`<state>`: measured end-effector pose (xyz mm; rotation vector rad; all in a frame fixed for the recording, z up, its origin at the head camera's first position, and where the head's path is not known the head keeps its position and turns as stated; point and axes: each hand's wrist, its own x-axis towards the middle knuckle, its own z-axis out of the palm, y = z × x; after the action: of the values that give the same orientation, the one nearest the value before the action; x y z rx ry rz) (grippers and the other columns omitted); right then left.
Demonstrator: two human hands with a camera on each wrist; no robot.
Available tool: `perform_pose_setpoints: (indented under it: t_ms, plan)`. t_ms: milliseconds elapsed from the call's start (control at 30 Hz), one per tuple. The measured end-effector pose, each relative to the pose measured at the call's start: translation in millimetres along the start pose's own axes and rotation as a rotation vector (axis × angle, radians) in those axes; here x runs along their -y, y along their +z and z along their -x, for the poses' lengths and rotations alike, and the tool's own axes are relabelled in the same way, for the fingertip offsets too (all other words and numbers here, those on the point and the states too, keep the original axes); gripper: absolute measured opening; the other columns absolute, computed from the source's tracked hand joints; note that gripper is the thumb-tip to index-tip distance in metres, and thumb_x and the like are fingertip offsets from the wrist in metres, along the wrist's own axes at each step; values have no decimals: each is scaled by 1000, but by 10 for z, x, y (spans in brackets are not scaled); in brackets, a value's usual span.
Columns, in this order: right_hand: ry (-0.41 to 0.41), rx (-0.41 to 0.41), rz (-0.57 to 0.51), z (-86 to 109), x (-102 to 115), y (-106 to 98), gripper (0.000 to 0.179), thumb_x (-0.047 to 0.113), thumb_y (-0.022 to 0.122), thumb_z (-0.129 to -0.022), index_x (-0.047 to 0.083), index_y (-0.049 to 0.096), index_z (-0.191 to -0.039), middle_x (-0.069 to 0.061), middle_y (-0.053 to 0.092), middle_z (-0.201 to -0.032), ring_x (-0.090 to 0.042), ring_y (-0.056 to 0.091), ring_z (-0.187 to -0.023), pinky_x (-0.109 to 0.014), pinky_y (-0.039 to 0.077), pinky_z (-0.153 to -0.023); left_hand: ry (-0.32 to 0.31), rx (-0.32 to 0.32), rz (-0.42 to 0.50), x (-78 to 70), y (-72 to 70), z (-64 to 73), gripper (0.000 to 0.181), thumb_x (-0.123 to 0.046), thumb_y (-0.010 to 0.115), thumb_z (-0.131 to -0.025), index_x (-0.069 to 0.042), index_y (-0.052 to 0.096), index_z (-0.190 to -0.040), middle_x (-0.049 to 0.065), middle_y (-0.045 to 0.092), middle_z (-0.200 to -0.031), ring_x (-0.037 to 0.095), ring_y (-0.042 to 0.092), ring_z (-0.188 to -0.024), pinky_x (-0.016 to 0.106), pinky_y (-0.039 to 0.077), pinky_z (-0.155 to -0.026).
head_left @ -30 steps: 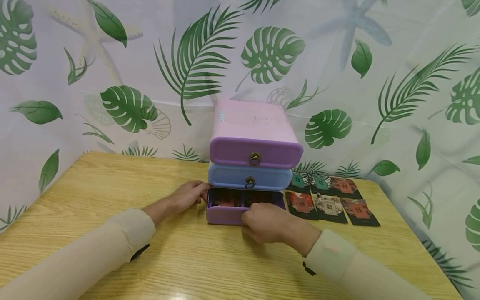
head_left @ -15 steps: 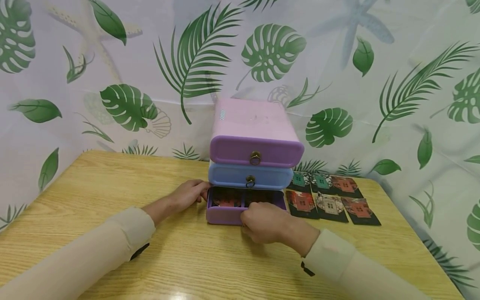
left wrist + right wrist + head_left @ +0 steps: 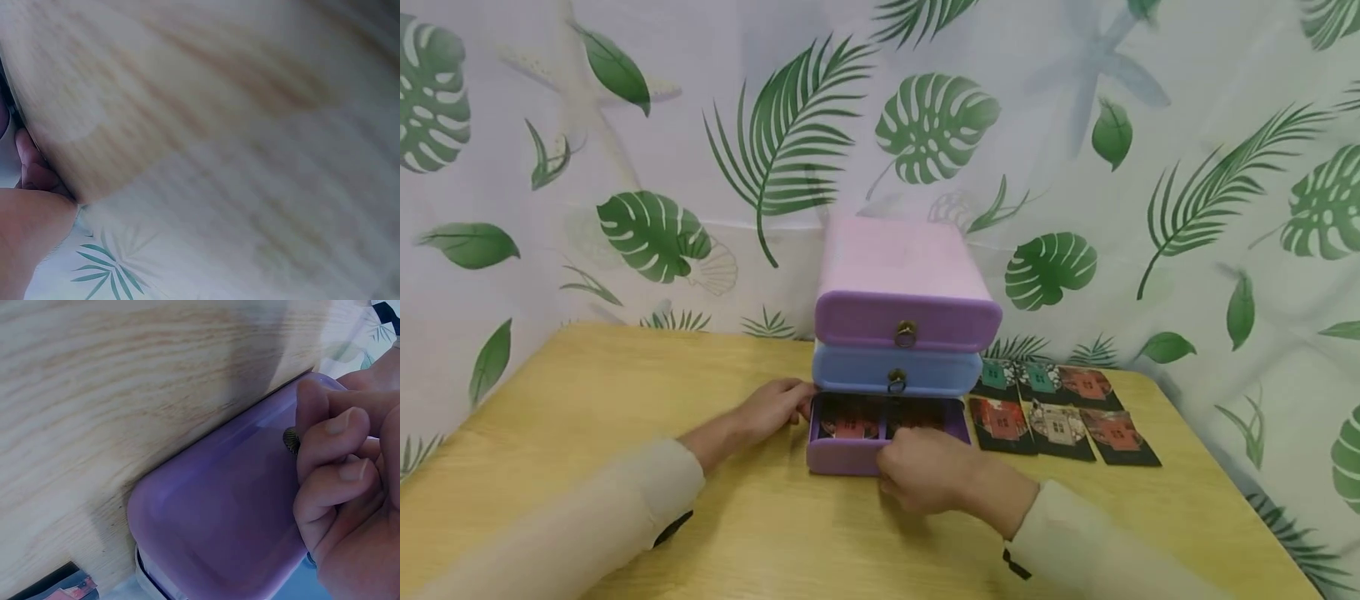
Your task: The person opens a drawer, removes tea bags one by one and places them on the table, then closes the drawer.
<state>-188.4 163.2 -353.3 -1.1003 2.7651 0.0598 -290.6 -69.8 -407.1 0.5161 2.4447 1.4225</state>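
A small chest of three stacked drawers, with a pink top [image 3: 902,254], stands against the wall. Its lowest purple drawer [image 3: 842,458] is pulled out, showing a divider and dark cards with red pictures [image 3: 850,423] inside. My right hand [image 3: 932,468] is at the drawer's front. In the right wrist view its curled fingers grip the brass pull [image 3: 290,441], which they partly cover. My left hand [image 3: 772,406] touches the chest's lower left side; its fingertips are partly hidden there. Only a bit of that hand [image 3: 37,231] shows in the left wrist view.
The blue middle drawer [image 3: 857,369] and purple top drawer [image 3: 857,321] are closed, each with a brass ring. Several picture cards [image 3: 1060,427] lie in two rows right of the chest on the wooden table [image 3: 647,367]. A leaf-patterned cloth [image 3: 820,50] hangs behind.
The lowest drawer has come slightly further out, the right hand moving toward me with it. The left hand stays at the chest's side. The head view has tilted up a little.
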Motion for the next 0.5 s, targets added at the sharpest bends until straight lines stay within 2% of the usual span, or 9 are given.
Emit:
perform_pose_setpoints:
  t_ms: [100, 267, 367, 500]
  plan:
    - [16, -1, 3, 21, -10, -48, 36, 16, 64, -95, 17, 48, -64, 7, 42, -56, -4, 40, -49, -23, 35, -50, 6, -19, -23, -53, -12, -57, 41, -36, 45, -101, -2, 67, -98, 3, 66, -83, 11, 56, -75, 22, 47, -74]
    - [-2, 24, -12, 42, 1, -136, 35, 13, 63, -96, 15, 48, -65, 6, 39, -57, -5, 37, -51, -23, 33, -50, -16, -11, -22, -153, -76, -121, 43, -39, 43, -102, -1, 65, -104, 3, 65, -87, 12, 57, -80, 22, 47, -77]
    - [-4, 64, -48, 75, 70, -120, 33, 13, 62, -96, 15, 49, -66, 6, 39, -57, -4, 37, -51, -22, 33, -51, -34, 3, -14, -129, -65, -89, 44, -38, 43, -102, 0, 65, -107, 4, 65, -89, 12, 57, -81, 23, 47, -79]
    - [-21, 88, -65, 129, 198, -30, 33, 13, 62, -96, 15, 48, -66, 6, 37, -57, -3, 37, -50, -21, 33, -50, -60, 20, -10, -32, -23, 21, 45, -38, 43, -102, 1, 65, -108, 5, 65, -89, 13, 57, -81, 24, 48, -80]
